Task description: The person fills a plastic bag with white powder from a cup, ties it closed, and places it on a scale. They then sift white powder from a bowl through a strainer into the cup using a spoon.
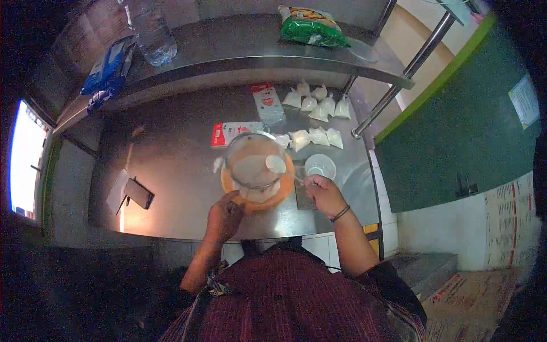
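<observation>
An orange bowl [289, 191] with whitish contents stands on the steel table, and a round sieve [254, 161] is above it. My right hand [325, 196] is closed on the sieve's thin handle, to the right of the bowl. At the bowl's front left rim is my left hand [226, 216], its fingers bent and pressed together at the edge; whether they grip the rim is hard to tell. A small white round thing [276, 164] shows within the sieve's outline. Just beyond my right hand stands a white cup [320, 166].
Several tied bags of white powder [319, 108] stand at the back right, near red-and-white packets [267, 104]. A phone-like object [139, 192] lies left. The overhead shelf [228, 64] bears a green bag [313, 28], a bottle [152, 37] and a blue packet [108, 68].
</observation>
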Available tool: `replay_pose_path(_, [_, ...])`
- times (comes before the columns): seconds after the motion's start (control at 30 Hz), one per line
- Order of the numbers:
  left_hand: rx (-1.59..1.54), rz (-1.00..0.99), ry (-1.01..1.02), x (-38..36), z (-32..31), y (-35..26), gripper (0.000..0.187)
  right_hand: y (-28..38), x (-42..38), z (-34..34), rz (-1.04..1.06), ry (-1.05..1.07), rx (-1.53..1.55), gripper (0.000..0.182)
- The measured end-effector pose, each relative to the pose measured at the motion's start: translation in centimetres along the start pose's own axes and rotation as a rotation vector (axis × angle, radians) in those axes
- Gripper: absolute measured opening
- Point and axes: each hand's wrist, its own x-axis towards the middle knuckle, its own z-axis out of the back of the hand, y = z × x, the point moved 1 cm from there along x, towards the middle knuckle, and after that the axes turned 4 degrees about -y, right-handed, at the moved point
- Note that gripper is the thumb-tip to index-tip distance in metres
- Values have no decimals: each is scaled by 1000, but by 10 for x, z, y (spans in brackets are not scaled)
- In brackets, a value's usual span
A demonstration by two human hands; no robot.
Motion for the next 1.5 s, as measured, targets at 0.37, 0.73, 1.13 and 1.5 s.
replay_pose_path(0.37, [-128, 34, 134, 17, -95, -93, 48, -46, 21, 100, 200, -153, -170, 20])
replay_pose_path(0.73, [-14, -75, 120, 12, -126, -121, 35, -53, 18, 121, 457, -255, -464, 21])
replay_pose_path(1.13, [-132, -109, -5, 3, -141, -123, 37, -27, -12, 118, 369, -266, -686, 25])
replay_pose_path(1.5, [-139, -109, -30, -1, -150, -118, 37, -44, -18, 119, 545, -316, -575, 27])
